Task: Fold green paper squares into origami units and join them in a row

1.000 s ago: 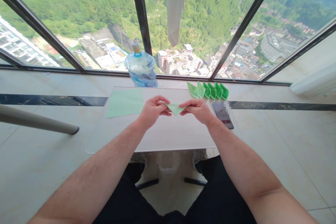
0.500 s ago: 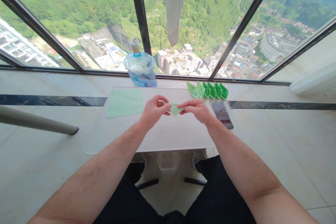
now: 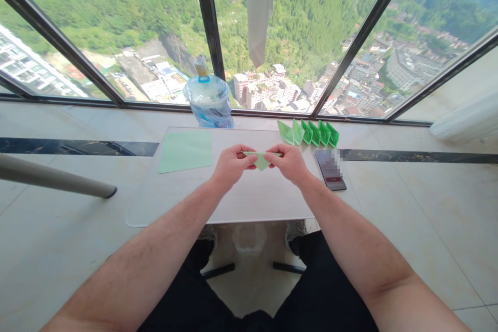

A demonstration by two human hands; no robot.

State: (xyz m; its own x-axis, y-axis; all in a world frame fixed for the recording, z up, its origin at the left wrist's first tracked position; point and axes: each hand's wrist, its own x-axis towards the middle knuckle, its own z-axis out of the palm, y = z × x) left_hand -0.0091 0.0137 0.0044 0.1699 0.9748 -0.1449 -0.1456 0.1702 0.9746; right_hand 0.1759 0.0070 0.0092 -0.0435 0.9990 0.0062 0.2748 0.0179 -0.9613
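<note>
At the bottom of the frame, dark trousers and two bare forearms lead up to the centre. There the left hand (image 3: 231, 166) and the right hand (image 3: 290, 163) each pinch one end of a small folded paper (image 3: 261, 160), pale green, held between them just above the table (image 3: 249, 207), its point hanging down. Both hands are closed on it, fingers curled, thumbs on the near side. Left of the hands a flat green sheet (image 3: 185, 150) lies on the table. Right of them lies a phone (image 3: 330, 168), screen up. Beyond the phone, five folded pieces (image 3: 309, 133) stand in a row at the table's far edge. A water bottle (image 3: 209, 99) stands behind the table at the window, and a pale cloth (image 3: 254, 10) hangs at the upper centre.
</note>
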